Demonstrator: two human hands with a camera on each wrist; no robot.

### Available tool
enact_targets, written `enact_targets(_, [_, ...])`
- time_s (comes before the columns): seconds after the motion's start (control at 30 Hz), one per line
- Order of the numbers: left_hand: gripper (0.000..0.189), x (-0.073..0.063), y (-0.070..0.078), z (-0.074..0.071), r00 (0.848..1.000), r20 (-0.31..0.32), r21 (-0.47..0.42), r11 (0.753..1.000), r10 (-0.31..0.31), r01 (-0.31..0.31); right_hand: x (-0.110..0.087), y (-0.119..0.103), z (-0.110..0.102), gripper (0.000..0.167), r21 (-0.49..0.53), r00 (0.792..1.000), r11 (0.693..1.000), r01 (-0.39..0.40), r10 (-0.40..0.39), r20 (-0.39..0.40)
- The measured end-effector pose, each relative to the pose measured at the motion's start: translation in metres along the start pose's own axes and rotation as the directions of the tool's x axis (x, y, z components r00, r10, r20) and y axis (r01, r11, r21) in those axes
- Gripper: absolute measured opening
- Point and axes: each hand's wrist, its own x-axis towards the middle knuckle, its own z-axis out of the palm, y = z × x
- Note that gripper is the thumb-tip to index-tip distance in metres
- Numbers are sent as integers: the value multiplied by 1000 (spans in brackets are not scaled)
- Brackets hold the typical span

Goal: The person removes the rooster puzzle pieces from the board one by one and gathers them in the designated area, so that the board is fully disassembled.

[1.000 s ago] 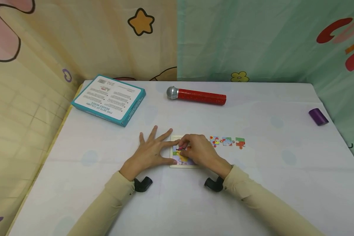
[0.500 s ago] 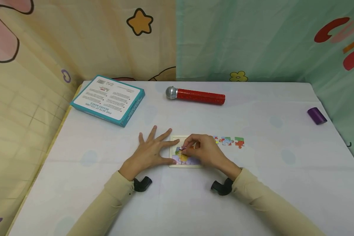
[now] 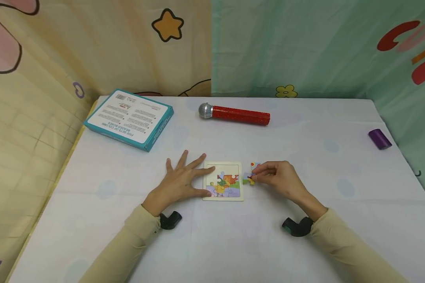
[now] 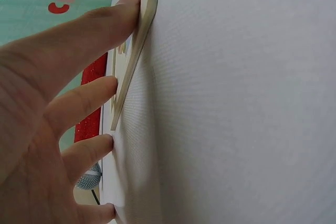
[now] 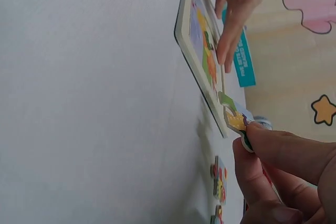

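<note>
My left hand (image 3: pixel 178 182) rests with fingers spread at the left side of a small wooden puzzle tray (image 3: pixel 223 199). Its thumb and index fingertip touch the tray in the left wrist view. Assembled pieces (image 3: pixel 228 186) fill the tray's lower and middle right part; bare wood shows along the top and middle left. Just right of the tray, my right hand (image 3: pixel 287 179) pinches a puzzle piece (image 5: pixel 236 120) with green, yellow and purple parts between thumb and fingers, raised above the table. A loose puzzle piece (image 5: pixel 219 182) lies below that hand; others behind it are mostly hidden.
Toward the back lies a red microphone (image 3: pixel 239 115) with a silver head. A teal and white box (image 3: pixel 129 118) sits at the back left, and a purple cylinder (image 3: pixel 380 139) near the right edge. Printed curtains (image 3: pixel 290 47) hang behind the white table (image 3: pixel 212 243).
My right hand has lifted a puzzle piece off the tray's middle left and carried it right, past the tray's edge. That spot now shows bare wood. My left hand stays put.
</note>
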Motion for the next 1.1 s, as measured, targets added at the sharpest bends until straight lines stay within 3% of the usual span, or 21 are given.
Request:
enact_targets(0.27, [76,-1,-2,0,1000,5,-7,1000,-9,9,-6,10,-12,19,-36,999,998,-44,43,-11])
enact_targets(0.67, [76,-1,0,0,1000,6,-13,1000,-8,8,-10,12,-8,14,-207,993,978,5,-29,-114])
enact_targets(1.1, [76,0,0,1,1000,3,-11,1000,-6,6,-11,2,-5,12,-328,984,940,-91,35,-173])
